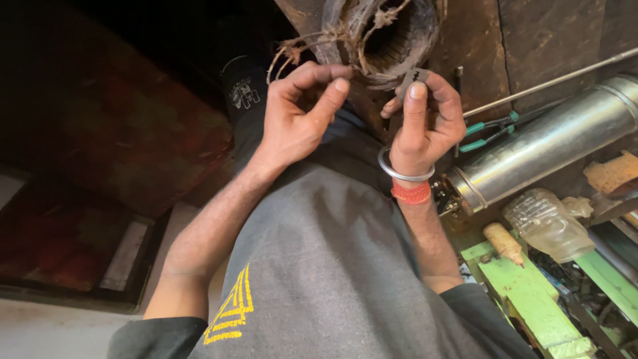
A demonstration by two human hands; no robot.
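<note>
My left hand (pixel 299 113) pinches a strand of frayed brown twine (pixel 292 50) between thumb and forefinger, just below a round, hollow motor winding (pixel 389 33) bound with that twine. My right hand (pixel 425 123) is close beside it and holds a small flat grey metal blade (pixel 413 77) at the fingertips, up against the winding's rim. A steel bangle (pixel 402 174) and a red thread band sit on my right wrist. The far side of the winding is cut off by the frame's top edge.
A shiny steel cylinder (pixel 551 143) lies at the right, with green-handled pliers (pixel 488 133) and a thin metal rod (pixel 551 83) beside it. Below are a crumpled clear plastic bottle (pixel 548 223), a green frame (pixel 531 299) and a wooden handle (pixel 503 242). My grey shirt fills the lower middle.
</note>
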